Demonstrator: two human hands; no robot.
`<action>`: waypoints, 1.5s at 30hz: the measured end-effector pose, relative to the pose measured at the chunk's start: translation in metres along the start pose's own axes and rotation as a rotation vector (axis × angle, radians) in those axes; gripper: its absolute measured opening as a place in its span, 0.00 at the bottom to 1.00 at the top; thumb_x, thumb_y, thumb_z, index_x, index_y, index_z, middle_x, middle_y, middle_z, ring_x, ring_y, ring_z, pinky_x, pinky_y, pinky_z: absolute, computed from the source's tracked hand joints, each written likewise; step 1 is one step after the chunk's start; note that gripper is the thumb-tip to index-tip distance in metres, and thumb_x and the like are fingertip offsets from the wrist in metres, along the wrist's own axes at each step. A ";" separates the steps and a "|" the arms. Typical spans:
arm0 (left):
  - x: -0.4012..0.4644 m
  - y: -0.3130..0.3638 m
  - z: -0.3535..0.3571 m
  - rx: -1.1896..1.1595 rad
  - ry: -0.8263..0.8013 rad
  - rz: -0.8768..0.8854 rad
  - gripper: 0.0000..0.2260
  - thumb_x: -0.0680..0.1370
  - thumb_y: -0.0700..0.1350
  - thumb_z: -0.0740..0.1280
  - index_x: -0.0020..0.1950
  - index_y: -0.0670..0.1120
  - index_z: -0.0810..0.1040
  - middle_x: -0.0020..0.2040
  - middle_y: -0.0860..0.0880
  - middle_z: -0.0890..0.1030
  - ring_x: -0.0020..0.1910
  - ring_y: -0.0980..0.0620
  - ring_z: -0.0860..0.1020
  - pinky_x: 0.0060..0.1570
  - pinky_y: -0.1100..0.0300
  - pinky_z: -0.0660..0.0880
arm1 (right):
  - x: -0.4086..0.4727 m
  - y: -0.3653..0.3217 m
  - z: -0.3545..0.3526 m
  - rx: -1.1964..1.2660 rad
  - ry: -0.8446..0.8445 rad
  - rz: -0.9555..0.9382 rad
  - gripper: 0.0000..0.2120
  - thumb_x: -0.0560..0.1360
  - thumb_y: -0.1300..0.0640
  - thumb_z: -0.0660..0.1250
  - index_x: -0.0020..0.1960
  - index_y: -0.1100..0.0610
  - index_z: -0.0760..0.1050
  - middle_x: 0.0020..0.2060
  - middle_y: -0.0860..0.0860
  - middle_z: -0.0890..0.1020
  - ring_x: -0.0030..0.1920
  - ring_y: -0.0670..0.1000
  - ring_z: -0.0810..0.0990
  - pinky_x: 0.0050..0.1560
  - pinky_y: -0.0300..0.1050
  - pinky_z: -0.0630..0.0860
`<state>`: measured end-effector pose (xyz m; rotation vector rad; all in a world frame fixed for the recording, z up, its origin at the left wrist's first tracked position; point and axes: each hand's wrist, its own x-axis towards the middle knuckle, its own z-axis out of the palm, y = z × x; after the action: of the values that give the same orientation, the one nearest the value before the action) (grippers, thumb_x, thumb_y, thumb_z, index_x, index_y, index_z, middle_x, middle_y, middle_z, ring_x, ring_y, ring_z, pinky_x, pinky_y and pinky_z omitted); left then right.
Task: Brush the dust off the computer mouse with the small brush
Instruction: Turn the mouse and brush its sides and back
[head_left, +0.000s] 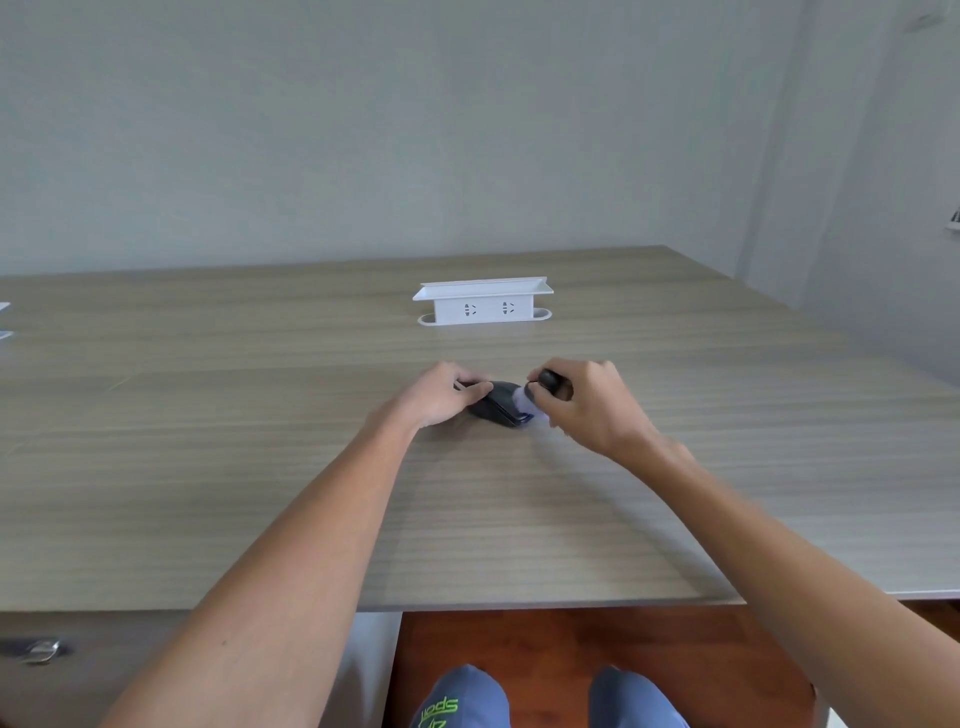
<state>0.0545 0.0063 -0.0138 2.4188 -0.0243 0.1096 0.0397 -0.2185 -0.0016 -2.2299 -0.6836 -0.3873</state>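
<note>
A black computer mouse (500, 406) lies on the wooden desk (260, 467), a little past its middle. My left hand (441, 396) grips the mouse from its left side, fingers on the far end. My right hand (587, 402) is closed around the black handle of a small brush (549, 383). The brush's pale bristles (527, 408) are blurred and rest on the right side of the mouse. Part of the handle is hidden inside my fist.
A white socket box (483, 302) stands on the desk behind the mouse, close to the wall. White objects (4, 319) poke in at the left edge. The desk's near edge runs across below my forearms, with a drawer lock (44, 649) under it at lower left.
</note>
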 end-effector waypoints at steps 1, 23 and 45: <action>0.000 0.001 0.000 -0.001 0.007 -0.005 0.13 0.80 0.53 0.66 0.62 0.53 0.83 0.58 0.52 0.85 0.57 0.51 0.81 0.63 0.55 0.75 | -0.001 -0.002 0.001 0.041 0.007 0.001 0.06 0.77 0.57 0.68 0.46 0.56 0.83 0.28 0.47 0.81 0.28 0.48 0.80 0.34 0.45 0.80; 0.001 0.011 -0.007 0.001 -0.038 -0.020 0.15 0.80 0.49 0.67 0.64 0.46 0.81 0.61 0.48 0.83 0.56 0.53 0.79 0.54 0.63 0.69 | 0.005 -0.009 0.002 0.002 -0.123 0.105 0.09 0.75 0.59 0.66 0.44 0.60 0.83 0.32 0.59 0.84 0.22 0.45 0.74 0.24 0.39 0.76; 0.011 0.008 -0.013 0.020 -0.242 0.094 0.18 0.75 0.49 0.73 0.65 0.52 0.80 0.62 0.55 0.82 0.63 0.53 0.79 0.70 0.56 0.70 | -0.001 0.029 -0.016 0.221 -0.145 0.160 0.07 0.78 0.60 0.68 0.47 0.56 0.86 0.26 0.51 0.81 0.25 0.47 0.77 0.33 0.36 0.75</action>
<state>0.0641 0.0089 0.0024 2.4380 -0.2482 -0.1419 0.0545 -0.2474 -0.0083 -2.0963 -0.5869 -0.0660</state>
